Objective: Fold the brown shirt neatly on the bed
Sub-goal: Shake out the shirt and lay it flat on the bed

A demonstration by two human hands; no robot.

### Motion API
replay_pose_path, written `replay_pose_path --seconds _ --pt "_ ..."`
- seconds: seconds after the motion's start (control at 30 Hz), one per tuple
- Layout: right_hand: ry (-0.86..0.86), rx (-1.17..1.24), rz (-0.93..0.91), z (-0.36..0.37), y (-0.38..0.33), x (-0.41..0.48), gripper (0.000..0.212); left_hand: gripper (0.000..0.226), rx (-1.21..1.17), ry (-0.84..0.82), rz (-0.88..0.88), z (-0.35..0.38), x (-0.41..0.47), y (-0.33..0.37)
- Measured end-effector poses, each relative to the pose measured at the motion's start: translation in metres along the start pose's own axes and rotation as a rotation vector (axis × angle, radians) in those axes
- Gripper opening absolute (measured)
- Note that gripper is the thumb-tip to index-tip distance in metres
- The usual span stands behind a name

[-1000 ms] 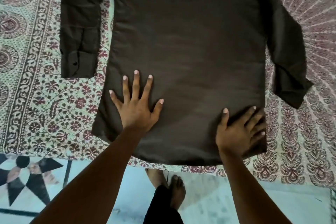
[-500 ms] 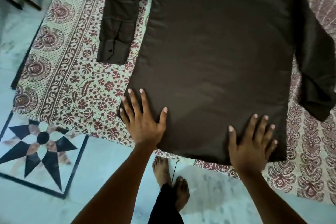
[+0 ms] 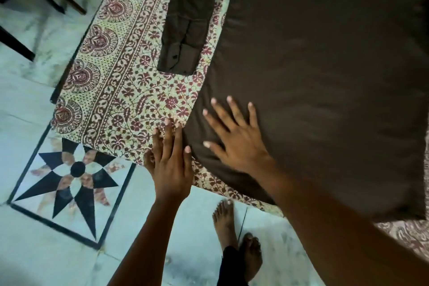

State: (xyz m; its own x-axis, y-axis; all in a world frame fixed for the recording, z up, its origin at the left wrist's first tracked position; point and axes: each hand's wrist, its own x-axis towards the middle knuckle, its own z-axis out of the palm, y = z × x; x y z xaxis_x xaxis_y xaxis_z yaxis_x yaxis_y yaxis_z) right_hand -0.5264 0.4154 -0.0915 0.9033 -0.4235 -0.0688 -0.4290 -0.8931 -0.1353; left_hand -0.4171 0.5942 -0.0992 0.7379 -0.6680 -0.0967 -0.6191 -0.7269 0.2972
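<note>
**Op:** Shirt: position?
**Obs:** It lies spread flat on the bed, over the printed sheet. The near hem sits close to the bed's edge, on your side. No placket shows, so it is probably back up. The top and far side run out of frame.

**Op:** Read it from the left.
**Obs:** First the floor, with one star inlay and dark furniture legs above it. Then the sheet's border. Then one sleeve, laid straight alongside the body with a strip of sheet between them. Its cuff points toward you and shows one button. I judge it was set parallel so it can fold inward cleanly.

**Op:** Left hand?
**Obs:** Your left hand is relaxed, fingers straight and close together, grasping nothing. It rests on the sheet just beside the shirt's near-left corner. Whether it touches the hem, I cannot tell. It looks placed to lift that edge.

**Op:** Right hand?
**Obs:** Your right hand is also released, with palm down and fingers spread on the cloth near that same corner. It grips nothing. I read it as pinning and smoothing the panel so the corner stays square.

**Op:** Count.
**Obs:** One shirt, one sleeve in view, one button, two hands, two bare feet below the bed's edge. No fold is made in the body yet.
</note>
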Motion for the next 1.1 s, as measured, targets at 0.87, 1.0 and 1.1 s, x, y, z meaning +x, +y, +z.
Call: replay_pose_path --seconds 0.87,1.0,1.1 --pt "0.123 0.263 0.411 0.007 -0.027 -0.088 0.051 0.055 0.013 -0.059 0.591 -0.016 0.079 0.062" --pt "0.039 0.155 0.561 0.0 0.007 -0.103 0.061 0.065 0.067 -0.108 0.551 0.007 0.074 0.073" --pt "0.048 0.06 0.783 0.001 0.033 -0.155 0.064 0.078 0.169 -0.111 0.554 0.01 0.071 0.072"
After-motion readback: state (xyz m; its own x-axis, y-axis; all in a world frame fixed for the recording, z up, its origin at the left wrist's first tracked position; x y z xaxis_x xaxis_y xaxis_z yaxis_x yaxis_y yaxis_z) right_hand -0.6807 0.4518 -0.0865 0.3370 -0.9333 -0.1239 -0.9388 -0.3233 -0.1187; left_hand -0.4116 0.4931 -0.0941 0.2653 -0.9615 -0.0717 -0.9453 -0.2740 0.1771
